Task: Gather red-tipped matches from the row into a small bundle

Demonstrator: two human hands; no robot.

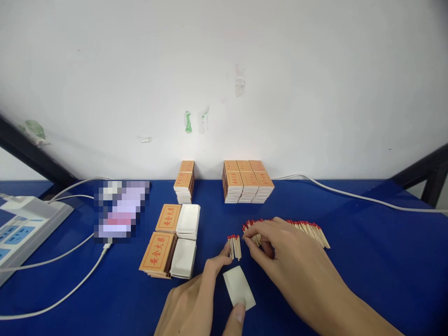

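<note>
My left hand [199,298] holds a small white matchbox tray [239,285] at its near corner with the thumb, while its forefinger steadies a little bundle of red-tipped matches [234,246] lying on the blue table. My right hand [280,254] rests palm down on a long row of loose matches [308,228], its fingertips pinched on a few of them at the row's left end.
Orange matchbox sleeves [159,252] and white inner trays [185,256] lie in piles left of my hands. Stacked finished matchboxes [247,186] and a smaller stack [185,182] stand by the wall. A power strip [21,228] and white cables [70,289] occupy the left.
</note>
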